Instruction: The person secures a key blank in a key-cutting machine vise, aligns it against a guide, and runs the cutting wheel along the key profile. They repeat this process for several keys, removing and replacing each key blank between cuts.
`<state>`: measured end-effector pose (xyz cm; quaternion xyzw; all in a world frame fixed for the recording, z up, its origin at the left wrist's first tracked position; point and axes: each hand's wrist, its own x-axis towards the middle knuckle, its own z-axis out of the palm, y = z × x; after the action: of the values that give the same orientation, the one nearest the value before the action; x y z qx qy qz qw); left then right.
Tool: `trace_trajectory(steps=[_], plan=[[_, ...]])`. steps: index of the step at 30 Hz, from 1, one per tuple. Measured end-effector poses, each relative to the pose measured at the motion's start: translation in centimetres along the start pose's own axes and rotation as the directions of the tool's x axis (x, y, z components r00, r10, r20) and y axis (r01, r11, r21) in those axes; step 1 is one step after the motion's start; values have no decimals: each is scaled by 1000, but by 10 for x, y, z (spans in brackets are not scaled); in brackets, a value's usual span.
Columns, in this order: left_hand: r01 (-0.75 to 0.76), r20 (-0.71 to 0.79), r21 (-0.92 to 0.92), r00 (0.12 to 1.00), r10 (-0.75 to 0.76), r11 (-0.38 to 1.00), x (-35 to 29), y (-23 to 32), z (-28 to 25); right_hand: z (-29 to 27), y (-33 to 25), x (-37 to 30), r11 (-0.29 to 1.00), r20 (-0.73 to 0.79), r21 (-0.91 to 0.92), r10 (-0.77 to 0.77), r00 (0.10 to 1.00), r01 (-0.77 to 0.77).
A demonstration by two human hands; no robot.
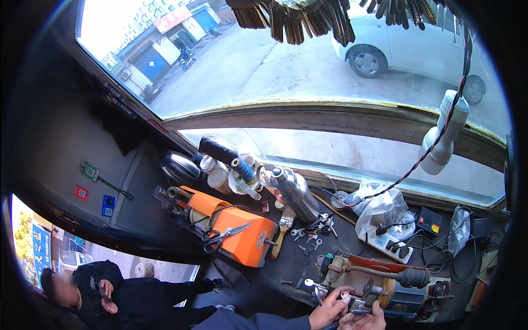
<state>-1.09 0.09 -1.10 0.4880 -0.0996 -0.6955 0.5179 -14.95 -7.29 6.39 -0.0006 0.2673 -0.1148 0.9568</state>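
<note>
At the lower right, both my hands are over a key-cutting machine (379, 280) with a red body, a round wheel and a dark motor. Thumb and fingertips of my left hand (328, 312) pinch together at the machine's near side, on something too small to make out. My right hand (367, 320) is closed beside it, its fingers against a shiny silver metal piece (359, 306); whether that piece is loose or part of the clamp I cannot tell. A silver key (309, 282) shows just left of my left hand. Several loose keys (311, 246) lie on the dark bench beyond.
An orange machine (242, 234) with scissors (225, 237) on it stands to the left, beside a brush (283, 225). Farther back are a steel flask (297, 195), a power strip (388, 245) and cables. Key blanks (308, 22) hang overhead. A person (121, 294) stands outside, lower left.
</note>
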Motion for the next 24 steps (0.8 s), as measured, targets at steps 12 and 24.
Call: trace_trajectory(steps=[12, 24], plan=[[-63, -54, -68, 997, 60, 996, 16, -29, -17, -18, -12, 7, 984, -15, -131, 119, 993, -120], [-25, -67, -15, 997, 24, 1000, 14, -33, -22, -19, -23, 10, 958, -10, -204, 204, 979, -202]])
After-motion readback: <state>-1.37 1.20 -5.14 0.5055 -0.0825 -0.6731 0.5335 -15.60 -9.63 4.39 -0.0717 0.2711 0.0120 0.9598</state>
